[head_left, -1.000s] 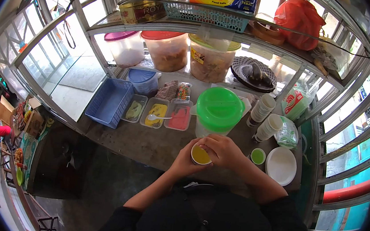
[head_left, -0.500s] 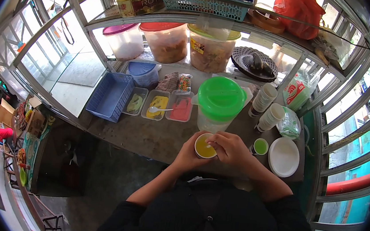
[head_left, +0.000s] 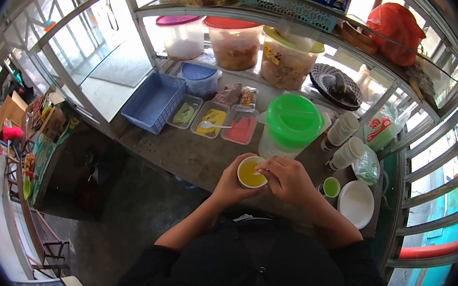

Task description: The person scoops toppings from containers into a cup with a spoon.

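Note:
My left hand is wrapped round a paper cup holding yellow liquid. A white spoon dips into the liquid, its handle pinched in the fingers of my right hand; most of the handle is hidden. Just beyond the cup stands a clear pitcher with a green lid. To the right of my right hand is a second cup with green inside, beside a stack of white plates.
Behind are open tubs of green, yellow and pink contents, a blue basket and large lidded containers. Stacked paper cups stand right. A metal-framed shelf spans above. A person in red is far left.
The view has turned, so the counter's items appear shifted to the right. Both hands stay at the cup, and the cup's opening now faces me a little more fully.

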`<action>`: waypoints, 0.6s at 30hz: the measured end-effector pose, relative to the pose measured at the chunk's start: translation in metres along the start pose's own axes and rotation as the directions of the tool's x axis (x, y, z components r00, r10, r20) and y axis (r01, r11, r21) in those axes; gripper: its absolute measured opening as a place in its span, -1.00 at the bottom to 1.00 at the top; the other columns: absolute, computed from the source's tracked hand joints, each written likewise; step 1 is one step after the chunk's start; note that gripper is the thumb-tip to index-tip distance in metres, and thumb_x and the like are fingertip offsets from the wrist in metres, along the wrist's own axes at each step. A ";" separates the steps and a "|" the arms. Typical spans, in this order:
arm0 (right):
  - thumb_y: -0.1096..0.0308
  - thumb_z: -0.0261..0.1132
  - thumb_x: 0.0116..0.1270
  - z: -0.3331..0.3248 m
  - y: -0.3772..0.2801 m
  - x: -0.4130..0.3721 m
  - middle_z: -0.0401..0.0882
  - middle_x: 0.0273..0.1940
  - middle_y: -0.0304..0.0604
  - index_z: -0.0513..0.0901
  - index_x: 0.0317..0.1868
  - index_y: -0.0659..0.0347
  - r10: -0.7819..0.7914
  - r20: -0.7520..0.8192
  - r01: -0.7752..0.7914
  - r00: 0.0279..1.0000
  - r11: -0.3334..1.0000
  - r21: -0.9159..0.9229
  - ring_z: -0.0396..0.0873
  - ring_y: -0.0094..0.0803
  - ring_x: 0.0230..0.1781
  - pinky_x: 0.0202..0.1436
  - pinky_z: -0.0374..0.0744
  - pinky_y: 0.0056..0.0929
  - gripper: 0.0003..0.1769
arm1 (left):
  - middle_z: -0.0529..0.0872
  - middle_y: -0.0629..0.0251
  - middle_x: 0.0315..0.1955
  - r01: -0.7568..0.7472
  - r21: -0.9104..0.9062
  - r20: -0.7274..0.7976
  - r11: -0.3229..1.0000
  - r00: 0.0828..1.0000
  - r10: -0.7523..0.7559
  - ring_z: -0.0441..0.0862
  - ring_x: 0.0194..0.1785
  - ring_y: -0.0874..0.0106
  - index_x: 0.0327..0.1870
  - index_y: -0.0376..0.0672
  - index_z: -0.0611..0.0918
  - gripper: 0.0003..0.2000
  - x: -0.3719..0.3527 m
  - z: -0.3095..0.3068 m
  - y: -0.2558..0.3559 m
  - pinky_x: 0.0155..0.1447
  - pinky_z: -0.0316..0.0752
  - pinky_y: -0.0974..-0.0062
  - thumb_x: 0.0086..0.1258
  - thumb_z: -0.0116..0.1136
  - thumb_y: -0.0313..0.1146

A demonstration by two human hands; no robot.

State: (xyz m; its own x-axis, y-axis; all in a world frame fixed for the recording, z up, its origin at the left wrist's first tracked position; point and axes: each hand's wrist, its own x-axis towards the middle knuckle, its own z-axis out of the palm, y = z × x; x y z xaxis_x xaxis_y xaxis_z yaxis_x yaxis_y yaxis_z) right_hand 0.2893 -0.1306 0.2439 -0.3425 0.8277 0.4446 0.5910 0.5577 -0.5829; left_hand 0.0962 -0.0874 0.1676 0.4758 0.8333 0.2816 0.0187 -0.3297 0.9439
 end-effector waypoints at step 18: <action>0.48 0.36 0.23 0.008 -0.022 0.030 0.70 -0.13 -0.18 0.75 -0.08 0.13 -0.097 0.168 0.111 0.981 0.991 -0.073 0.71 -0.17 -0.14 -0.04 0.57 -0.21 -0.76 | 0.72 0.15 0.06 0.022 -0.010 -0.176 1.000 0.984 -0.023 0.70 0.14 0.37 0.33 -0.22 0.47 -0.21 -0.015 -0.029 0.004 0.24 0.58 0.36 0.02 0.63 -0.35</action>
State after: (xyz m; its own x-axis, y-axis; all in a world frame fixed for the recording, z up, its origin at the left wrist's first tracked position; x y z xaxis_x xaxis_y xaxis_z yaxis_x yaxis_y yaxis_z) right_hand 0.2604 -0.1175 0.2647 -0.5158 0.7684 0.3789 0.6014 0.6397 -0.4786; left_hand 0.0638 -0.0887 0.1717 0.3131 0.9057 0.2858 0.0204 -0.3073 0.9514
